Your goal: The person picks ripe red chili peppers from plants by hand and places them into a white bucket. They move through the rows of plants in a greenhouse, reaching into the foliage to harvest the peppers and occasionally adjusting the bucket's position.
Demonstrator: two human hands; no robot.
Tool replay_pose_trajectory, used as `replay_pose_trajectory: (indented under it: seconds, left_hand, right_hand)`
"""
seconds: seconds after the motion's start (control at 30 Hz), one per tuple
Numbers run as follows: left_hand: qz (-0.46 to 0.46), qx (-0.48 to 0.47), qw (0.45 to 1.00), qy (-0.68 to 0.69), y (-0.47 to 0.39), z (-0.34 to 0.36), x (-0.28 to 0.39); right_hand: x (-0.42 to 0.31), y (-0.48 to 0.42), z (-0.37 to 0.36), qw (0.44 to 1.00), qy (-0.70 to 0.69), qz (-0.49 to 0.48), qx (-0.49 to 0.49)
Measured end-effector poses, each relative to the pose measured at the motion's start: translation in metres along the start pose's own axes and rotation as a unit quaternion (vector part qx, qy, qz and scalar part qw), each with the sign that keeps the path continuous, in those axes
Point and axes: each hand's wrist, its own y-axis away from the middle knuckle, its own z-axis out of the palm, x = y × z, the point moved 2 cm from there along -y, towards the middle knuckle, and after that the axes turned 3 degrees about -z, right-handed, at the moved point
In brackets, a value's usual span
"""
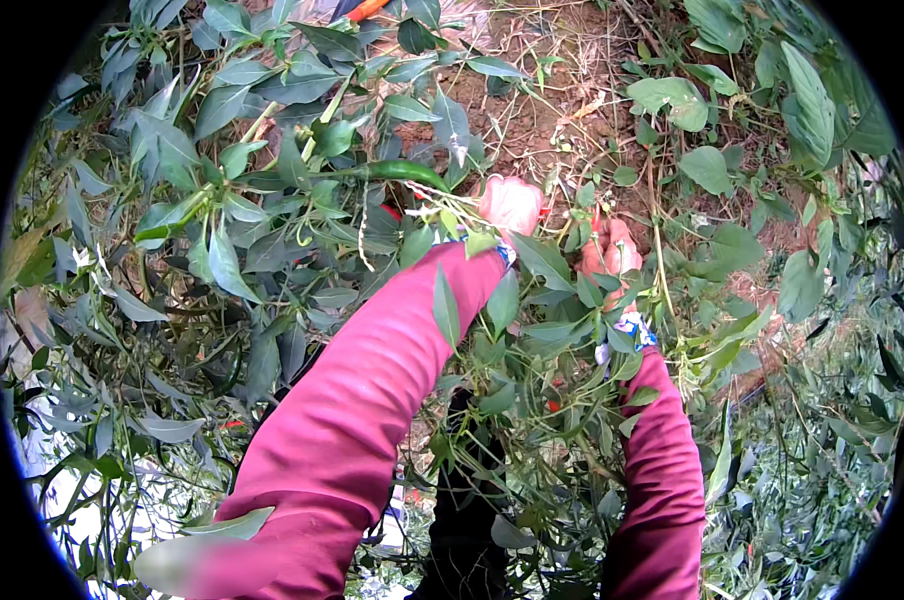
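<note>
Both my arms, in magenta sleeves with patterned cuffs, reach in among chili pepper plants. My left hand (510, 204) is curled beside several pale, thin stems; a bit of red shows at its right edge, and what lies inside the fingers is hidden. A long green chili pepper (407, 172) hangs just up and left of it. Lower and to the right, my right hand (611, 251) has bent fingers at a small red chili (596, 219), partly covered by leaves. Whether it grips the chili is unclear.
Dense chili foliage (272, 187) fills the left side. Reddish soil (527, 105) with dry stalks lies beyond my hands. Broad-leaved green plants (711, 171) grow at the right. An orange-red object (366, 9) shows at the top edge. A dark-clad leg (463, 510) is below, between my arms.
</note>
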Motion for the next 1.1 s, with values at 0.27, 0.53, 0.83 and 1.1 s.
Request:
replay_pose_trajectory:
  seconds: [0.27, 0.53, 0.83, 1.1]
  left_hand:
    - [-0.122, 0.011, 0.904, 0.411, -0.016, 0.103, -0.058]
    - [-0.124, 0.024, 0.805, 0.580, 0.006, -0.086, -0.001]
    - [-0.057, -0.050, 0.761, 0.644, 0.081, -0.192, 0.032]
    - [-0.036, -0.144, 0.801, 0.580, 0.141, -0.200, 0.026]
  right_hand:
    - [-0.033, -0.003, 0.014, 0.984, -0.168, 0.051, -0.013]
    - [-0.076, 0.011, -0.021, 0.938, -0.342, 0.050, -0.033]
    - [-0.126, 0.078, -0.050, 0.981, -0.159, -0.094, 0.053]
    - [0.005, 0.127, -0.002, 0.984, 0.005, 0.129, -0.122]
